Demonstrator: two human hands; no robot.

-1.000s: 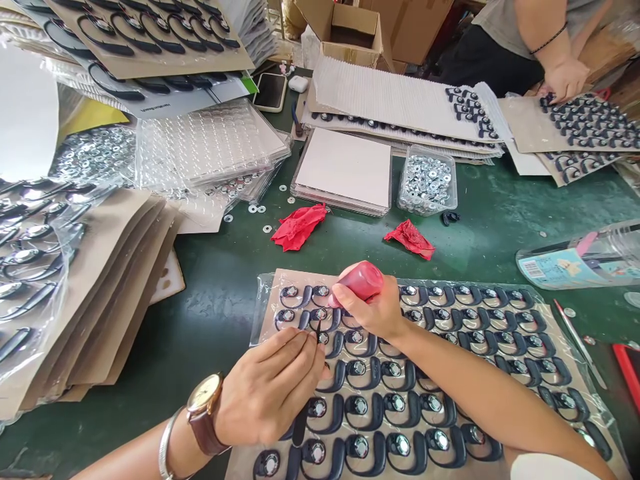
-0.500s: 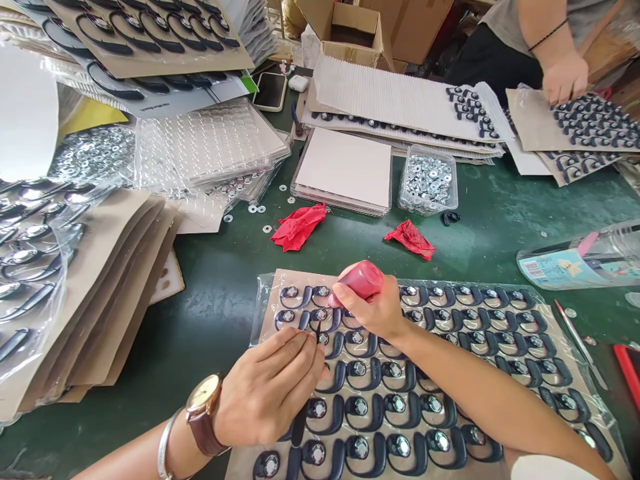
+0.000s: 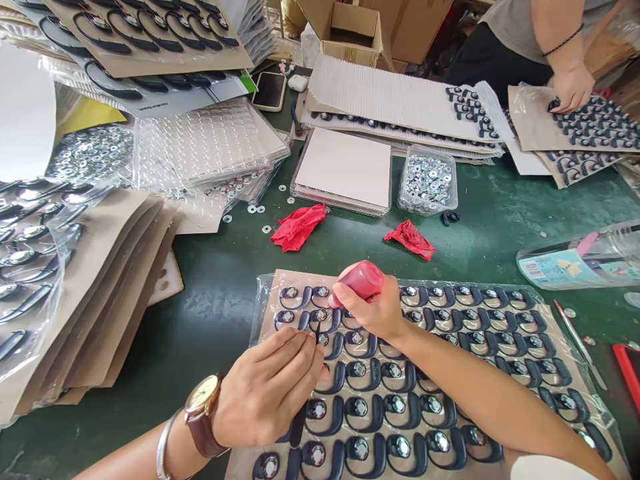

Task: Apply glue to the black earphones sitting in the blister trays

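My left hand (image 3: 273, 390), wearing a watch, is closed on black tweezers (image 3: 297, 427). Their thin tip points up to a part in the upper left rows, and their rounded end sticks out below my palm. In my right hand (image 3: 385, 317) is a red squeeze bottle (image 3: 364, 280), tilted so its nozzle points down left near the tweezer tip. Both hands are over a brown cardboard sheet (image 3: 300, 276) covered in clear film. Rows of black hook-shaped pieces (image 3: 367, 377) with shiny round metal centres lie on it. My right forearm hides some of them.
Beyond the sheet lie two red crumpled cloths (image 3: 299, 228) (image 3: 411, 240), a tub of metal washers (image 3: 427, 179) and white card (image 3: 345, 167). Stacked sheets (image 3: 115, 287) stand left. A clear jar (image 3: 590, 260) lies right. A co-worker's hand (image 3: 573, 87) handles pieces at the far right.
My hands, the tweezers and the bottle stay in place. The co-worker's hand has shifted slightly right and now holds a small black piece above their sheet.
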